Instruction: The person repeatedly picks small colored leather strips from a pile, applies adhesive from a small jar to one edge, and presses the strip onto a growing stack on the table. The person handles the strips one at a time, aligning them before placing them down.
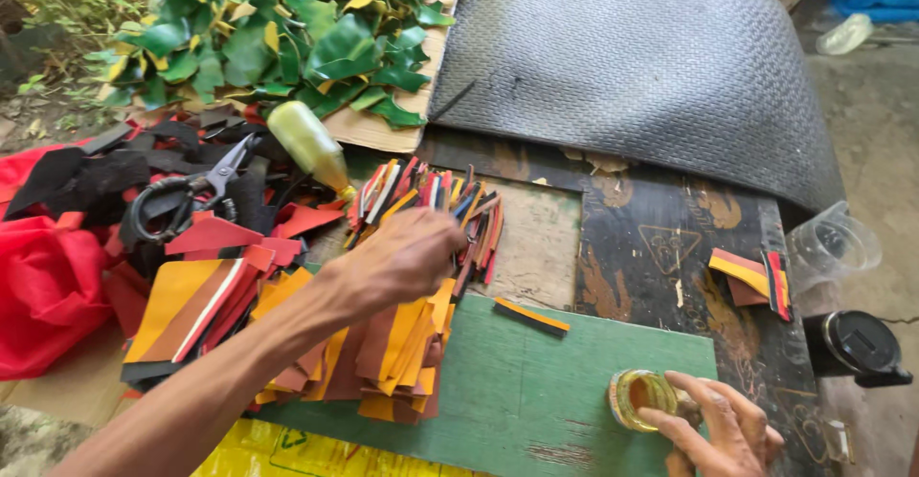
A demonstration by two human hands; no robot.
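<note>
Surface: dark, worn, paint-stained work board [661,247], outdoors by the look of it; bare ground at 3 o'clock, foliage at 10 o'clock. A green painted panel [536,381] lies on the board at 6 o'clock. A grey textured rubber mat [632,66] drapes over the far edge at 1 o'clock. Pile of green and yellow cut pieces [287,37] on cardboard at 11 o'clock. Red fabric [43,276] at 9 o'clock, with black scraps and black-handled scissors [187,195] just past it. A yellowish squeeze bottle [306,142] lies tilted between the scissors and the fanned row of narrow multicoloured strips [431,199].

Left hand [402,257]: reaches in from 7 o'clock, fingers curled down and closed into the near end of the strip row. Exactly which strip it pinches cannot be told; fingertips are hidden. Stack of orange and brown pieces [392,353] lies directly under the wrist.

Right hand [713,429]: at 5 o'clock, fingers loosely bent around a small round open jar [639,399] with yellowish contents, touching its side. The jar stands on the green panel's right edge.

One loose orange-black strip [531,314] lies on the panel between the hands. A clear plastic cup [833,243] and a black lidded container [857,343] are at 3 o'clock, beside a few striped pieces [751,281].
</note>
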